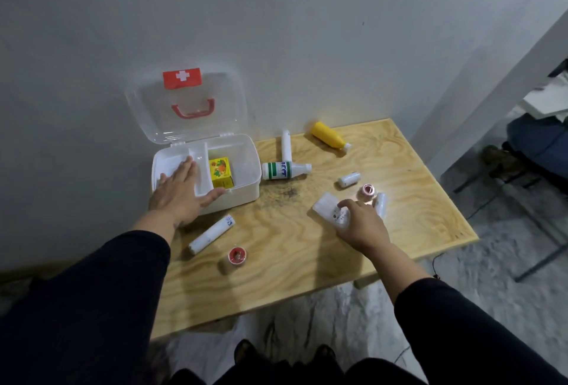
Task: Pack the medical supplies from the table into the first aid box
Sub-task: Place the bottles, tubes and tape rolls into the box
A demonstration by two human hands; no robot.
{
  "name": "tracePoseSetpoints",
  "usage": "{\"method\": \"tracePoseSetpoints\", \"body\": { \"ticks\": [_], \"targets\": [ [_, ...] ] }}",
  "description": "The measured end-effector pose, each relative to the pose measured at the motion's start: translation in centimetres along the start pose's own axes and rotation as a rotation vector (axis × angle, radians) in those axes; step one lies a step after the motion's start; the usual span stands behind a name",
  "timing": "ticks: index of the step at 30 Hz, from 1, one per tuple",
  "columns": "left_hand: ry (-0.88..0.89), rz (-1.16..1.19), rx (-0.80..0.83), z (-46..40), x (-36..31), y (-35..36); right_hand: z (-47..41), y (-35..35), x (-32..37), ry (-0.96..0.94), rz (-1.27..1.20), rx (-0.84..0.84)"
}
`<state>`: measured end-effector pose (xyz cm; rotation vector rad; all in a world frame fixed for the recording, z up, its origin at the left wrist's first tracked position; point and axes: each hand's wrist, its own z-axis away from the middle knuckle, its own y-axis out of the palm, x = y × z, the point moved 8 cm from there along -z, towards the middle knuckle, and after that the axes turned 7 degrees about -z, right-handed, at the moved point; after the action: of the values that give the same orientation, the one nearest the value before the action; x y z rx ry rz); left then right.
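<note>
The white first aid box (246, 166) stands open at the table's back left, its clear lid (184, 105) leaning on the wall. A yellow carton (220, 172) lies inside. My left hand (181, 192) rests flat on the box's front rim and inner tray, fingers spread. My right hand (359, 225) closes on a white packet (329, 208) lying on the table. Around it lie a tape roll (367, 191), small white rolls (349, 178) (381, 203), a green-striped bottle (284, 170), a white tube (286, 145) and a yellow bottle (329, 135).
A long white roll (212, 233) and a red-cored tape roll (235, 257) lie near the front of the wooden table (415, 169). The wall stands right behind. A chair and bags (534, 151) stand on the right.
</note>
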<state>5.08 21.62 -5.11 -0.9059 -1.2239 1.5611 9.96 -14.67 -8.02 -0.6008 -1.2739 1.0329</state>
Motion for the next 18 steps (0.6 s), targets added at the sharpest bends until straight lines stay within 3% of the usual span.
{"method": "tracePoseSetpoints", "body": {
  "ticks": [9, 14, 18],
  "targets": [
    [0.009, 0.007, 0.009, 0.2, -0.2, -0.2, -2.0, -3.4, 6.1, -0.158, -0.055, -0.044],
    [0.011, 0.02, 0.02, 0.3, -0.1, -0.1, -3.1, -6.0, 13.5, -0.351, 0.009, -0.089],
    [0.014, 0.054, 0.008, 0.5, -0.2, -0.3, -4.2, -5.0, 19.0, -0.471, 0.146, -0.018]
  ]
}}
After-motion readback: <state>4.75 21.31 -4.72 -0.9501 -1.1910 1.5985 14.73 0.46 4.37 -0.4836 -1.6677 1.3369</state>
